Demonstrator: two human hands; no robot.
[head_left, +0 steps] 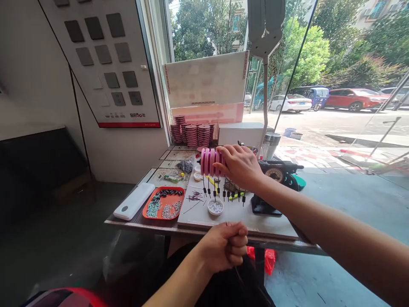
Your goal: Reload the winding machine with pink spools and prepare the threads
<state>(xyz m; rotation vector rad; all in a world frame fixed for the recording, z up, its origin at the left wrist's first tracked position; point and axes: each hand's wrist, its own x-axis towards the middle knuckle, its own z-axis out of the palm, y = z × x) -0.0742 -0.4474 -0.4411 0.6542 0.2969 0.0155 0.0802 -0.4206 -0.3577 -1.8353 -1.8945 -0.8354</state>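
Observation:
My right hand [239, 165] reaches out over the table and grips a row of pink round spools [209, 162] mounted side by side above the white work board [236, 213]. Thin lines with small black weights [223, 194] hang below the spools. My left hand [225, 247] is closed in a fist at the table's near edge, pinching something thin that I cannot make out, perhaps a line. A small white dish of beads [215, 207] sits on the board between the two hands.
An orange tray [164, 203] of small parts and a white power bank [134, 201] lie on the left. Stacks of pink spools [191, 134] stand at the back before white boxes [244, 133]. A black device [279, 175], a metal cup [271, 145] and a lamp arm [265, 94] stand right.

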